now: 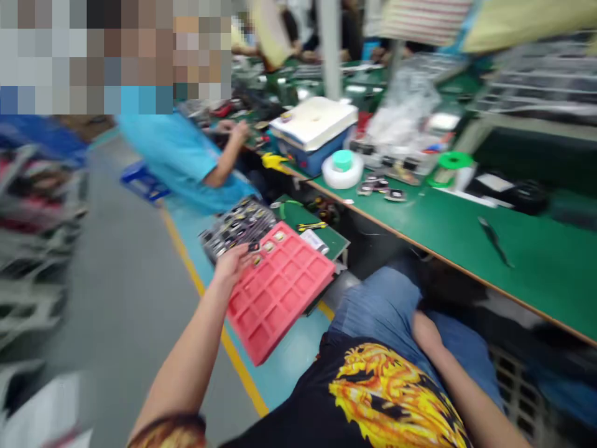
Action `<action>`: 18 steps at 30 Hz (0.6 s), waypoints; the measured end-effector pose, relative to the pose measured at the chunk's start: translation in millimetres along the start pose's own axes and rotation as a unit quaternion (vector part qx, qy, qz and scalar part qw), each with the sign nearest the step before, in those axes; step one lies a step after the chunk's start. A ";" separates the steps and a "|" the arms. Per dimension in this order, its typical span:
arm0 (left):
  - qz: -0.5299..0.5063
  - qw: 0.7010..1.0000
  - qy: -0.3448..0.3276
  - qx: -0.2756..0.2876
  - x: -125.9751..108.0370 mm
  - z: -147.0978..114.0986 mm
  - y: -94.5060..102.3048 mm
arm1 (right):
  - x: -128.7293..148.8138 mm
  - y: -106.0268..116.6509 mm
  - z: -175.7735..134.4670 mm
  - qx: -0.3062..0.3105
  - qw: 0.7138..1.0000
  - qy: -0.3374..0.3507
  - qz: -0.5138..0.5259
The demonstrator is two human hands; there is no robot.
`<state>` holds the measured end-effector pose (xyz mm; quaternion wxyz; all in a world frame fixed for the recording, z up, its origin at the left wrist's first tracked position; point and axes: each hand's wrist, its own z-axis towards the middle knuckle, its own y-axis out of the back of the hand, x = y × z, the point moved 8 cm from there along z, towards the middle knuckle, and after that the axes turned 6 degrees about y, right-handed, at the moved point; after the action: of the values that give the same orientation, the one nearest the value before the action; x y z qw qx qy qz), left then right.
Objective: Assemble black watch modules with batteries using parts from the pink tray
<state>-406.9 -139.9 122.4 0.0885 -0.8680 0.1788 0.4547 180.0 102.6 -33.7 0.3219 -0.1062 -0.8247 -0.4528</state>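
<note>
My left hand (pixel 232 262) is over the far left edge of a pink foam tray (pixel 289 289) with square pockets. Its fingers are pinched at a small dark part (pixel 253 247), blurred, which seems to be held at the fingertips. A few small pale pieces (pixel 279 236) sit in the tray's far pockets; the nearer pockets show bare foam. Just beyond lies a dark tray (pixel 240 225) crowded with small black and yellowish parts. My right hand (pixel 426 333) rests down by my jeans, its fingers hidden between the legs.
A green workbench (pixel 448 230) runs along the right, bearing black tweezers (pixel 495 241), a white roll (pixel 342 170), a green spool (pixel 450 168) and a blue box (pixel 317 146). Yellow-black pliers (pixel 312 226) lie on a small side table. A co-worker in a blue shirt (pixel 172 155) sits ahead.
</note>
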 end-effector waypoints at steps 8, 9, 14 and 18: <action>0.166 0.954 0.026 0.247 95.1 -41.9 -114.8 | 60.8 22.9 -27.7 -0.091 0.967 0.038 0.234; 0.161 0.949 0.042 0.267 105.5 -52.6 -136.3 | 64.5 24.8 -33.3 -0.090 0.963 0.048 0.251; 0.067 0.943 0.073 0.317 92.8 -77.0 -226.2 | 68.3 44.2 -59.2 -0.084 0.952 0.077 0.284; -0.030 0.966 0.043 0.254 30.4 -48.4 -212.7 | 138.2 77.1 -65.9 0.019 0.927 0.085 0.365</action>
<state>-271.2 33.6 123.1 0.3122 -0.8404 0.2663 0.3540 138.2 76.6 130.5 0.5360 -0.3551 -0.7065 -0.2958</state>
